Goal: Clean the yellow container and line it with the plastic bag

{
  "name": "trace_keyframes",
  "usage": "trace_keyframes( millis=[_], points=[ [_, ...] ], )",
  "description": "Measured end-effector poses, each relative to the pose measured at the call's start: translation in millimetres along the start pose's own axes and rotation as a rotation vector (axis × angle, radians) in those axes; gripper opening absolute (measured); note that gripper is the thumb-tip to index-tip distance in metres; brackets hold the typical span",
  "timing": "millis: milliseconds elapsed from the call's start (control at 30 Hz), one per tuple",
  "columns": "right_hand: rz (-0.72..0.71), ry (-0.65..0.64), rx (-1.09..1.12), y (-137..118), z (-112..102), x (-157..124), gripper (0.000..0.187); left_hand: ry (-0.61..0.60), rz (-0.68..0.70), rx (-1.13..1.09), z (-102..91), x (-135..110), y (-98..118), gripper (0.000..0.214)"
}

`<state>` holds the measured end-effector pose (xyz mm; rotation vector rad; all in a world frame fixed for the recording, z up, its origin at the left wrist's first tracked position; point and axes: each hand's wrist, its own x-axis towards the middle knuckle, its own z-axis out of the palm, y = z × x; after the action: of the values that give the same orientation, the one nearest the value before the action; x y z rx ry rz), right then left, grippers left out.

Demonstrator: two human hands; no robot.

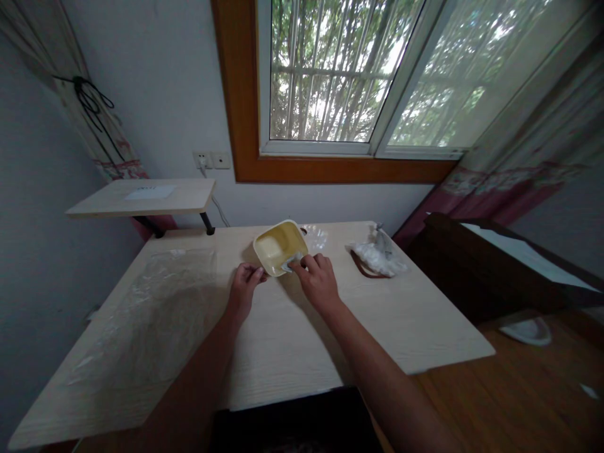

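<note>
A square pale-yellow bowl [277, 245] stands tilted on the light wooden table [292, 333], its opening turned toward me. My left hand [245, 286] pinches the bowl's near left rim with fingers closed. My right hand [317, 277] is closed on a small whitish wipe [292, 261] pressed against the bowl's near right rim.
A large clear plastic sheet [146, 308] lies on the table's left half. More clear plastic [315, 236] sits just behind the bowl. A crumpled white plastic bag [377, 257] lies at the right. A small raised shelf [141, 196] stands at the back left. A dark bed frame [495, 264] is to the right.
</note>
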<state>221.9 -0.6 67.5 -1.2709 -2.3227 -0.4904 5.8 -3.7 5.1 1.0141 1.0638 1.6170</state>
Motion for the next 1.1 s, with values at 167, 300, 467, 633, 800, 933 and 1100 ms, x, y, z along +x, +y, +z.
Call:
trace_keyframes(
  millis=[167,300,467,633,800,933,1100],
  points=[
    [-0.18,-0.036,0.003,16.5,-11.0,9.8,0.029,0.142,0.096,0.046,-10.1,4.4,11.7,0.032],
    [-0.284,-0.076,0.027,22.6,-16.5,17.8,0.03,0.233,0.163,0.194,-15.4,3.3,25.4,0.025],
    [-0.368,-0.089,0.006,25.9,-22.1,32.3,0.031,0.243,0.166,0.182,-19.6,3.2,28.5,0.026],
    [-0.372,-0.128,0.034,31.3,-22.8,42.4,0.029,0.199,0.172,0.228,-20.4,3.0,29.5,0.024],
    [-0.311,-0.117,0.022,35.0,-15.3,37.9,0.03,0.162,0.1,0.217,-14.2,3.2,32.1,0.027],
    [-0.241,-0.16,-0.012,26.1,-11.3,29.4,0.037,0.141,0.067,0.218,-9.3,1.8,31.5,0.027],
    [-0.228,-0.1,-0.023,10.1,-11.7,18.9,0.04,0.128,0.065,0.253,-7.9,1.4,25.3,0.027]
  ],
)
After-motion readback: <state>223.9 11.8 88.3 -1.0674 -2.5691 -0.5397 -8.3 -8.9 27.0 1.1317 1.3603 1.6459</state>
